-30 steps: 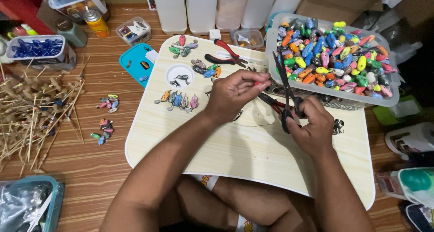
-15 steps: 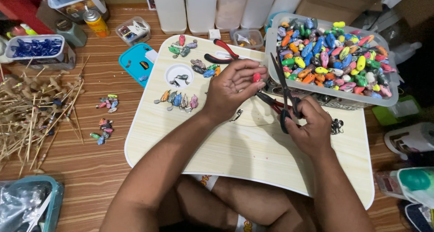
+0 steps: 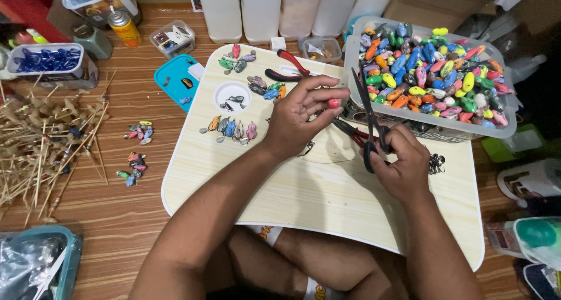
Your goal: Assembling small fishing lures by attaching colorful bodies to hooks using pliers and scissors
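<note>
The left hand (image 3: 304,116) sits just above the middle of the pale wooden lap desk (image 3: 304,200), fingers curled, its grip pinching a small red bead-like piece (image 3: 334,103) between thumb and fingertips. At 3 o'clock from it, the right hand (image 3: 403,165) has its grip clenched through the handles of black scissors (image 3: 367,116), blades pointing up toward 12 o'clock and slightly parted, tips near the red piece. Red-handled pliers (image 3: 350,130) lie on the desk between the 2 hands, partly hidden.

At 1 o'clock from the hands, a clear plastic tub (image 3: 429,122) rests on the desk's far right corner, heaped with small oval lures in many colours (image 3: 432,72). At 10 o'clock, a round recess (image 3: 232,95) in the desk holds small metal bits, with a row of painted lures (image 3: 231,127) below it and a 2nd pair of red-handled pliers (image 3: 286,66) at 12 o'clock. On the wooden floor at 9 o'clock lie bundled bamboo sticks (image 3: 41,136).
</note>
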